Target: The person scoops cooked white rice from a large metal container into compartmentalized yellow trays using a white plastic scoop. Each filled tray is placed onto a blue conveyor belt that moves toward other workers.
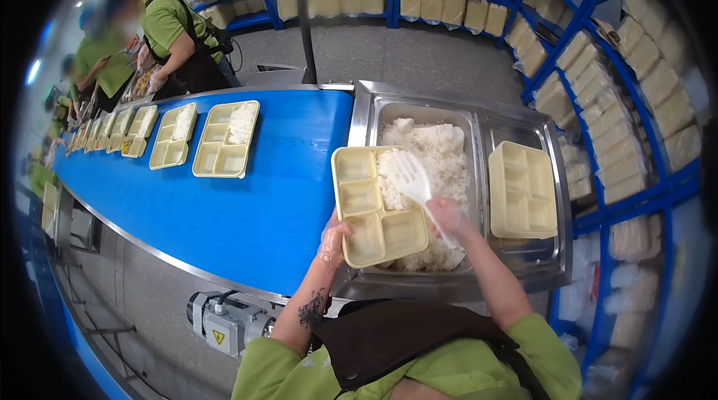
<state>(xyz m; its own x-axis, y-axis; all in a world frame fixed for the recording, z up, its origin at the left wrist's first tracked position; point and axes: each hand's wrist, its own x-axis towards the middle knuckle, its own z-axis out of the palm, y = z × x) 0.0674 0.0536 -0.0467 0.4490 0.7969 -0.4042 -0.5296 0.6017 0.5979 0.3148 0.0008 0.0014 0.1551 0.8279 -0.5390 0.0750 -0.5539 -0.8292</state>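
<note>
My left hand (335, 241), in a clear glove, grips the left edge of a pale yellow compartment tray (362, 229), tilted above the steel rice pan. My right hand (449, 219) is closed around the handle of a white slotted rice paddle (413, 179). The paddle's head rests at the tray's upper right compartment, against the white rice (390, 182) in it. The tray's other compartments hold nothing. Beneath and beyond the tray, cooked rice (441, 147) fills much of the steel pan (474, 112).
A stack of nested trays (522, 191) stands right of the rice. To the left, a blue conveyor belt (288, 176) carries several trays with rice (226, 140). Co-workers in green shirts (168, 22) stand along its far side. Blue shelves (580, 15) hold bagged tray stacks.
</note>
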